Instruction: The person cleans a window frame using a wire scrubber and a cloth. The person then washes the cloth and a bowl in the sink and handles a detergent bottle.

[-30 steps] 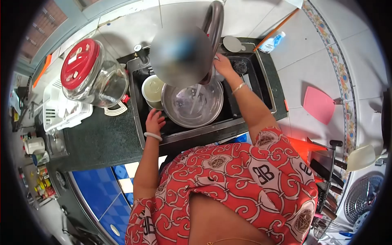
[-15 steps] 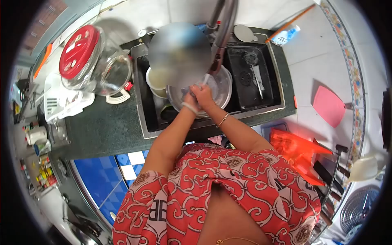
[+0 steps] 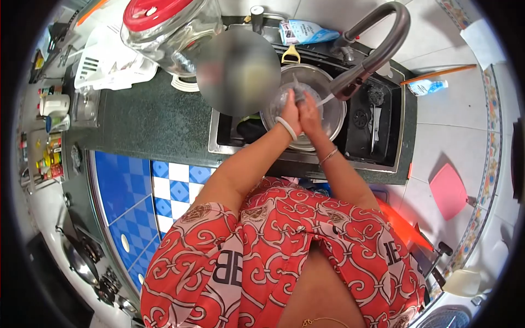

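My left hand, with a white band on its wrist, and my right hand, with a thin bracelet, are close together over a round metal bowl in the black sink. Their fingers are closed around something pale and translucent, too blurred to name. Beside my right hand the grey faucet runs a stream of water into the bowl. Whitish, cloudy contents show in the bowl beneath my hands. A yellow-handled peeler lies just behind the bowl.
In the right basin lie a scouring pad and a long pale utensil. A red-lidded clear jar and a white rack stand left. A blue-white pouch lies behind the sink. A blurred disc hides part of the left side.
The view has swung, so the sink and faucet sit farther right in it. My hands have gone from clasped together to side by side, fingers pointing away, with the pale thing showing between them.
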The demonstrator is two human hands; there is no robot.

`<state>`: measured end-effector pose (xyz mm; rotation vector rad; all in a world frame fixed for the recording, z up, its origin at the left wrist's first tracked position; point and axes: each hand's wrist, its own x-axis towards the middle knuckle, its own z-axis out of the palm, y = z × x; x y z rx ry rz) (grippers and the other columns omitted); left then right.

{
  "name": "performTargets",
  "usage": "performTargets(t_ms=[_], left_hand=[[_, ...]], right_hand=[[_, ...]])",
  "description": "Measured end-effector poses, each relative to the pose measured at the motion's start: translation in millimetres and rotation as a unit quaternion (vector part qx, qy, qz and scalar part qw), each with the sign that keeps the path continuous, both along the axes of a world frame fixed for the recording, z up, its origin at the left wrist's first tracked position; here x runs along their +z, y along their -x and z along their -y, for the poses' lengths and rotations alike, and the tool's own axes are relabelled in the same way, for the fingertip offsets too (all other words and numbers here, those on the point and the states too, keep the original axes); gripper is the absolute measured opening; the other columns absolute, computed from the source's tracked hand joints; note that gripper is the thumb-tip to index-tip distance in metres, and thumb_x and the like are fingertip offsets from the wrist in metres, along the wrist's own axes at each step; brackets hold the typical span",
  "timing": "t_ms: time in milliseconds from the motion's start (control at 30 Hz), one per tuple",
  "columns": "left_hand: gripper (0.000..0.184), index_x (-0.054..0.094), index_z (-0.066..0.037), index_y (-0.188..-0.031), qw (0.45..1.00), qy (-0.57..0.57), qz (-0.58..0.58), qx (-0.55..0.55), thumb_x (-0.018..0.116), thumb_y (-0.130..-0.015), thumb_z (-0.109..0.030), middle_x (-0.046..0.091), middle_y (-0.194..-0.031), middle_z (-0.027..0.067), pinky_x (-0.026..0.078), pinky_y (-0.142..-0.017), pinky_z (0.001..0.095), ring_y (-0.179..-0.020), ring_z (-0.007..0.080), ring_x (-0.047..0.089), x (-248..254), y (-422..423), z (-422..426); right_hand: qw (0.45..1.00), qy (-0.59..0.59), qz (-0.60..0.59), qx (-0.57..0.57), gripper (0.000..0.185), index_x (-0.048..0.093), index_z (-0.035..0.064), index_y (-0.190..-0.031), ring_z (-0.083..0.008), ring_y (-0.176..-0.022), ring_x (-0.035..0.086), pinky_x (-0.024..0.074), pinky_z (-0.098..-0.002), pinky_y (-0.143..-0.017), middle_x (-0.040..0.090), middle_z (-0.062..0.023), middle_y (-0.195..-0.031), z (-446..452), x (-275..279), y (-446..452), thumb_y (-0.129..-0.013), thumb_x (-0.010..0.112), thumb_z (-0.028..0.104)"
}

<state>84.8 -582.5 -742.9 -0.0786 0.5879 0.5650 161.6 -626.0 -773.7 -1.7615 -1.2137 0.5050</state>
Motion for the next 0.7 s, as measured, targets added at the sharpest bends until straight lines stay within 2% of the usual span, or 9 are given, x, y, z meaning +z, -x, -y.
performTargets(t_ms=[67,100,133,200,233,333,467,567,700], left_hand=[[0.046,0.055,-0.012,-0.107,0.993,-0.094,0.003,-0.067,0.037,-0.090,-0.051,0.060,-0.096,0.0026,0.043,-0.086,0.0329,-0.094,0.0187,0.056,-17.3,3.4,10.8],[0.043,0.054,-0.014,-0.109,0.982,-0.132,-0.041,-0.130,0.039,-0.090,-0.049,0.060,-0.098,0.0011,0.042,-0.087,0.0322,-0.096,0.0179,0.055,-23.9,13.0,6.3],[0.040,0.054,-0.015,-0.111,0.963,-0.168,-0.083,-0.194,0.041,-0.090,-0.047,0.059,-0.099,-0.0004,0.041,-0.088,0.0314,-0.098,0.0170,0.054,-18.3,24.7,1.6],[0.032,0.060,-0.011,-0.105,0.825,-0.409,-0.314,-0.230,0.051,-0.086,-0.035,0.064,-0.094,0.0007,0.044,-0.079,0.0288,-0.088,0.0146,0.058,-8.6,56.0,-16.4],[0.030,0.063,-0.008,-0.101,0.705,-0.519,-0.426,-0.228,0.053,-0.085,-0.032,0.065,-0.090,0.0020,0.046,-0.076,0.0283,-0.083,0.0142,0.060,-9.6,77.8,-28.5],[0.031,0.066,-0.012,-0.097,0.517,-0.520,-0.629,-0.258,0.049,-0.081,-0.031,0.065,-0.094,0.0131,0.046,-0.080,0.0390,-0.089,0.0302,0.061,-40.1,139.2,-60.9],[0.040,0.052,-0.006,-0.118,0.342,-0.533,-0.594,-0.496,0.052,-0.080,-0.017,0.056,-0.115,0.0181,0.044,-0.091,0.0390,-0.110,0.0327,0.052,-89.6,141.1,-70.5],[0.038,0.055,-0.006,-0.116,0.396,-0.519,-0.575,-0.493,0.053,-0.080,-0.016,0.056,-0.116,0.0174,0.044,-0.091,0.0389,-0.109,0.0323,0.053,-130.1,131.0,-63.7],[0.032,0.065,-0.005,-0.103,0.270,-0.494,-0.527,-0.637,0.056,-0.076,-0.021,0.059,-0.110,0.0178,0.047,-0.086,0.0383,-0.103,0.0337,0.057,-173.0,129.6,-62.6]], right_hand=[[0.996,0.083,0.007,0.019,0.034,0.056,-0.0023,-0.101,-0.0330,-0.095,0.055,0.0411,-0.0383,-0.083,0.058,-0.0211,-0.100,-0.5,-8.1,-21.1,-0.086,0.047,0.027],[0.962,0.209,-0.176,0.011,0.037,0.056,-0.0026,-0.101,-0.0286,-0.085,0.056,0.0414,-0.0355,-0.080,0.058,-0.0210,-0.093,-3.5,32.6,-17.6,-0.086,0.049,0.031],[0.971,0.173,-0.167,-0.001,0.038,0.056,-0.0028,-0.099,-0.0265,-0.084,0.055,0.0415,-0.0347,-0.079,0.058,-0.0196,-0.091,-3.6,25.6,-18.4,-0.085,0.050,0.032],[0.983,0.100,-0.148,-0.030,0.039,0.057,-0.0031,-0.097,-0.0225,-0.080,0.054,0.0417,-0.0330,-0.076,0.059,-0.0168,-0.088,-3.1,0.3,-25.1,-0.085,0.052,0.034],[0.932,0.113,-0.328,-0.107,0.032,0.058,-0.0031,-0.096,-0.0206,-0.080,0.054,0.0413,-0.0319,-0.075,0.060,-0.0112,-0.088,-3.5,-8.6,-23.8,-0.085,0.053,0.027],[0.910,0.089,-0.374,-0.159,0.034,0.053,-0.0042,-0.110,-0.0160,-0.088,0.052,0.0422,-0.0296,-0.076,0.057,-0.0078,-0.100,2.9,-39.8,-36.5,-0.086,0.054,0.021],[0.866,0.090,-0.468,-0.151,0.022,0.055,-0.0009,-0.105,-0.0157,-0.086,0.054,0.0442,-0.0309,-0.075,0.058,-0.0072,-0.097,17.6,-16.2,-42.2,-0.087,0.052,0.012],[0.818,0.045,-0.549,-0.167,0.020,0.054,0.0021,-0.107,-0.0180,-0.091,0.057,0.0459,-0.0349,-0.081,0.059,-0.0064,-0.100,21.4,19.9,-32.5,-0.088,0.049,0.009],[0.799,-0.019,-0.581,-0.154,0.023,0.054,0.0008,-0.109,-0.0181,-0.091,0.059,0.0457,-0.0326,-0.083,0.061,-0.0068,-0.101,31.2,27.3,-44.4,-0.087,0.048,0.006]])
